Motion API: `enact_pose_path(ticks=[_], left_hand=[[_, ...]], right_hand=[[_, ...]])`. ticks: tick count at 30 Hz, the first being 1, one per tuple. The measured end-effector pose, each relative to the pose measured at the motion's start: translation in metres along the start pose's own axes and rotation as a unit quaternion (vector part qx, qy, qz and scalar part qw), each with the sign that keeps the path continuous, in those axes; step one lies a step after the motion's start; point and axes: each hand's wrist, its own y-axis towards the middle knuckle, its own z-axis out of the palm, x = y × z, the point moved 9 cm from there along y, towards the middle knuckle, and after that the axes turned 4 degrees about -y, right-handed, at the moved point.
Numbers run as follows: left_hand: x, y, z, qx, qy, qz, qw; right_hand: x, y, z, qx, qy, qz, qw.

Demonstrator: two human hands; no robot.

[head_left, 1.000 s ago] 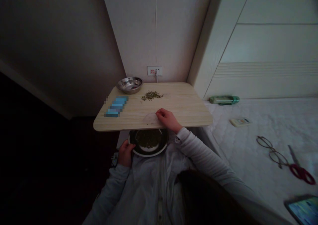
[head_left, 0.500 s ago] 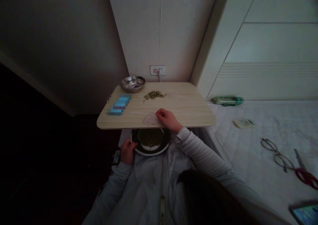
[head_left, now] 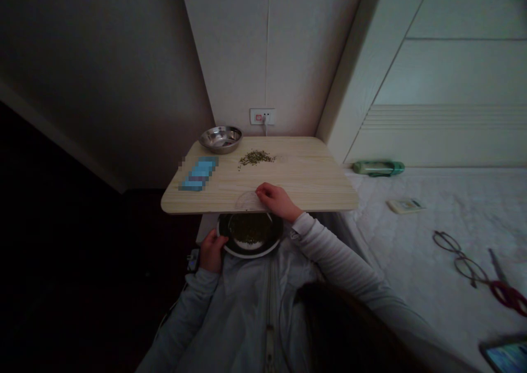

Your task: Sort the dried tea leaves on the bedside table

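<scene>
My left hand (head_left: pixel 212 250) is closed on the rim of a dark dish (head_left: pixel 275 242) with a pale edge, held over my lap below the table. Small green bits, like seeds or beans, lie inside the dish (head_left: pixel 230 244). At the front edge of the table, my right hand (head_left: pixel 276 200) has its fingers pinched together against a thin, see-through round piece (head_left: pixel 244 199), perhaps a plastic lid. Farther back on the wooden table (head_left: pixel 304 181) lies a loose pile of green bits (head_left: pixel 255 157).
A steel bowl (head_left: pixel 221 140) with something small inside stands at the back left, behind a blurred blue item (head_left: pixel 199 173). To the right, a bed (head_left: pixel 395 241) holds a green bottle (head_left: pixel 377 168), a pale device (head_left: pixel 405 206), glasses (head_left: pixel 459 255), red-handled scissors (head_left: pixel 508 297) and a phone (head_left: pixel 506 355).
My right hand has shifted slightly left along the table edge, and the see-through piece with it. My left hand and the dish look the same.
</scene>
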Motion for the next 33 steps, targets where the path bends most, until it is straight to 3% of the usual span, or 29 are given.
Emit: enact_pose_path(ticks=[7, 15, 33], left_hand=[[0.005, 0.003, -0.003, 0.003, -0.003, 0.005, 1.0], [-0.006, -0.003, 0.001, -0.011, 0.014, 0.009, 1.0], [-0.005, -0.002, 0.0, -0.016, 0.02, -0.007, 1.0]], right_hand=[[0.001, 0.0, -0.001, 0.013, 0.033, -0.005, 0.999], [-0.048, 0.004, -0.04, -0.12, 0.036, 0.085, 0.989], [-0.044, 0.003, -0.031, -0.072, 0.03, 0.065, 0.995]])
